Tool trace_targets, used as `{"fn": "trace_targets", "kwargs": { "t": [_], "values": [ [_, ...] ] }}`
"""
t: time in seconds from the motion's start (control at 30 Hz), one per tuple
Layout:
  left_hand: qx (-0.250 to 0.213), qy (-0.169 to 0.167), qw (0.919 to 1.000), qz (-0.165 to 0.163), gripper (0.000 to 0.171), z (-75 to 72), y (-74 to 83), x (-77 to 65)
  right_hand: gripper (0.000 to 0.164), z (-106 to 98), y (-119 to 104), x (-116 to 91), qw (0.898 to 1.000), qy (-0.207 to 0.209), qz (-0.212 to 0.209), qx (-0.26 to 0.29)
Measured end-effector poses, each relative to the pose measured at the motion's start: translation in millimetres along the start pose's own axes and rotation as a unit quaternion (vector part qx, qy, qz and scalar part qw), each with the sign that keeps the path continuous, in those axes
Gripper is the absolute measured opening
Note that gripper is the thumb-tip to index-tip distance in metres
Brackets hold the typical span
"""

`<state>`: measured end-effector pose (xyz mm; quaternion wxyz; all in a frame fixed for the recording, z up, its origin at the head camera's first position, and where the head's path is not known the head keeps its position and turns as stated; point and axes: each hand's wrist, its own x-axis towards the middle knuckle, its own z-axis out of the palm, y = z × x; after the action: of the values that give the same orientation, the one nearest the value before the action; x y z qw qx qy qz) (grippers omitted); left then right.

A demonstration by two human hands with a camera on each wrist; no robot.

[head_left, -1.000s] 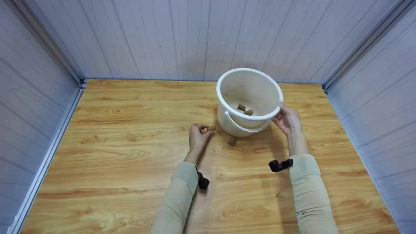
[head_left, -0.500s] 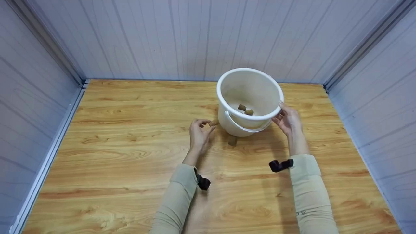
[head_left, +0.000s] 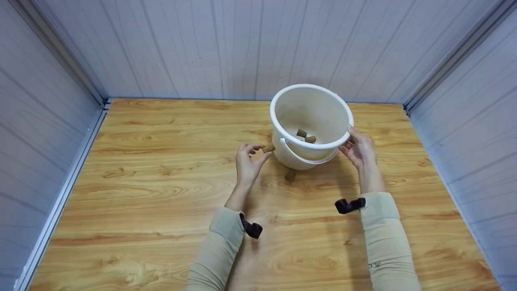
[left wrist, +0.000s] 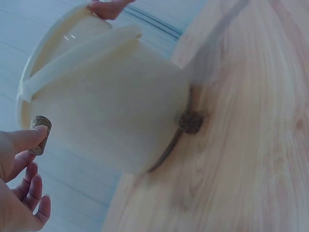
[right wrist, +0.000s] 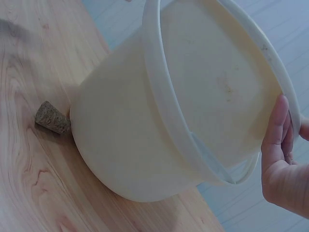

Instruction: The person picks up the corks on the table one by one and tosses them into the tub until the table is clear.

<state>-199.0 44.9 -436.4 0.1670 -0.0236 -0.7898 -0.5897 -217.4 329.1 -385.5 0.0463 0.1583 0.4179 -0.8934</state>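
My left hand [head_left: 247, 165] pinches a cork [head_left: 268, 148] between thumb and fingertips, just left of the white bucket [head_left: 297, 159] and below its rim. In the left wrist view the held cork [left wrist: 40, 135] overlaps the blue wall beside the bucket. My right hand [head_left: 359, 150] grips the bucket's rim on its right side, and the right wrist view has the thumb and fingers on either side of that rim. Two corks [head_left: 305, 136] lie on the bucket floor. One more cork [right wrist: 52, 117] lies on the wooden surface against the foot of the bucket.
The bucket's white handle [head_left: 305, 161] hangs down on the near side. A wood-grain tabletop [head_left: 161, 169] lies under everything. Pale panel walls [head_left: 226, 48] close in the back and both sides. Each sleeve cuff carries a small black camera mount [head_left: 253, 230].
My left hand has lifted the cork from low beside the bucket up and slightly right, toward the rim. My right hand and the bucket stay in place.
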Motion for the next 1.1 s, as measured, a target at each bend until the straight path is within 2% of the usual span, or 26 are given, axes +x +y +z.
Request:
{"fn": "trace_targets", "kwargs": {
  "t": [0.33, 0.57, 0.8, 1.1],
  "values": [
    [-0.030, -0.014, 0.9989, 0.033, 0.023, -7.1, 25.2, 0.5, 0.014, -0.1, 1.8, 0.4, 1.000, -0.006, -0.009, -0.009],
    [-0.043, -0.023, 0.9974, 0.052, 0.023, -9.1, 41.3, 6.0, 0.014, 1.4, 2.3, 0.8, 1.000, -0.007, -0.012, -0.007],
    [-0.037, -0.029, 0.9967, 0.066, 0.024, -6.1, 57.0, 13.8, 0.015, 1.0, 2.0, 1.7, 1.000, -0.003, -0.007, 0.007],
    [-0.018, -0.065, 0.9946, 0.079, 0.024, 4.9, 74.6, 23.1, 0.014, -0.7, 3.3, 1.6, 1.000, 0.000, -0.003, 0.012]
  ]
}}
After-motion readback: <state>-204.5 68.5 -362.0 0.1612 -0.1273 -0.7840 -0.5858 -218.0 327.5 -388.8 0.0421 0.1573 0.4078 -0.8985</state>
